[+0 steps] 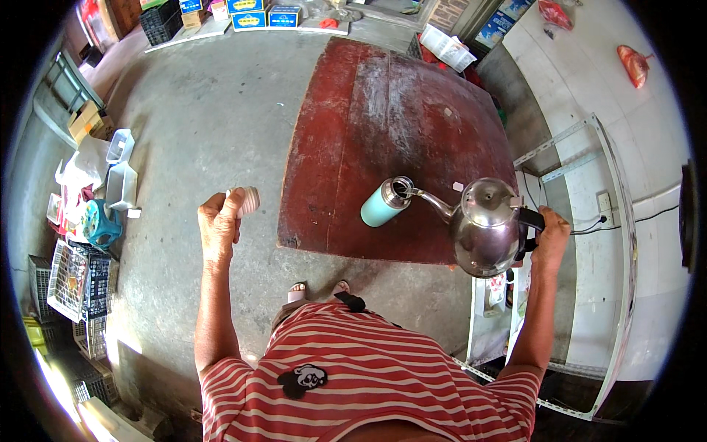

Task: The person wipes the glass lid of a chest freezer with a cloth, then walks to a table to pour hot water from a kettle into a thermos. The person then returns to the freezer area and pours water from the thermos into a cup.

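My right hand (pixel 552 235) grips the black handle of a stainless steel kettle (pixel 486 237), held at the near right of a worn red wooden table (pixel 331 166). The kettle's curved spout reaches to the mouth of a mint-green vacuum flask (pixel 384 204), which has a bare steel neck and no lid on. Whether water is flowing is too small to tell. Out to the left, over the concrete floor, my left hand (pixel 221 221) holds a pale ribbed cap (pixel 251 200) between thumb and fingers.
A white metal shelf frame (pixel 613 248) stands at the right, by a wall socket (pixel 605 207) with a plugged-in cord. Plastic crates (pixel 69 282), white bins (pixel 120 185) and a blue stool (pixel 102 224) line the left wall. A white basket (pixel 447 48) sits beyond the table.
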The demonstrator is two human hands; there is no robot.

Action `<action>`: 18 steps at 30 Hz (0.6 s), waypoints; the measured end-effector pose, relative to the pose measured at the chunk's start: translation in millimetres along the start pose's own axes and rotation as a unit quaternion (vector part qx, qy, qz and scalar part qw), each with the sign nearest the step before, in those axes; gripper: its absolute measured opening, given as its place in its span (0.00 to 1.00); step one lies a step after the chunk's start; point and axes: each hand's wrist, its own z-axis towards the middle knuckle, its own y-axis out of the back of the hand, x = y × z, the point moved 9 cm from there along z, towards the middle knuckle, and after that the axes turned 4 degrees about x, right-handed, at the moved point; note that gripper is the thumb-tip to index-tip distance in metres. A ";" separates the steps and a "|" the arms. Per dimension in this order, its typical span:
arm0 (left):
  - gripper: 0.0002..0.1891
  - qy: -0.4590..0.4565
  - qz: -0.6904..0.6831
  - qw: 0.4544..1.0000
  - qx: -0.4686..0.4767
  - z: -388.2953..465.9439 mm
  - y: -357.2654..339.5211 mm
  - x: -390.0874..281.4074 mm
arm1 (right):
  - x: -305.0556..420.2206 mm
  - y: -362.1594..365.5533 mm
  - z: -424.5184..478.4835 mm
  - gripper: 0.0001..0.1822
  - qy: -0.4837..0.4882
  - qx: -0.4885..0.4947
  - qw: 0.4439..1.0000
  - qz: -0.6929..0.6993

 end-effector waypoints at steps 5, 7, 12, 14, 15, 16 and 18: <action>0.23 -0.004 0.004 1.000 0.003 1.1 -2.9 1.2 | 6.4 3.0 1.8 0.09 0.027 -0.020 0.999 0.006; 0.22 -0.004 -0.001 1.000 0.003 1.0 -3.5 0.9 | 6.0 6.4 4.4 0.08 0.037 -0.018 0.999 0.006; 0.21 -0.004 -0.009 1.000 -0.001 0.8 -2.5 0.1 | 9.4 4.6 6.2 0.08 0.030 -0.016 0.999 0.017; 0.21 -0.007 -0.002 1.000 -0.005 1.0 -1.3 -1.6 | 8.7 4.8 8.0 0.08 0.034 -0.011 0.999 0.013; 0.20 -0.009 0.001 1.000 -0.006 0.7 -1.3 -2.7 | 6.3 8.6 10.2 0.08 0.037 -0.011 0.999 0.005; 0.20 -0.009 0.000 1.000 -0.007 0.5 -1.5 -2.7 | 5.5 11.1 10.8 0.08 0.041 -0.011 0.999 -0.003; 0.20 -0.008 -0.001 1.000 -0.010 0.2 -1.0 -2.1 | 6.5 9.8 9.9 0.08 0.038 -0.009 0.999 0.007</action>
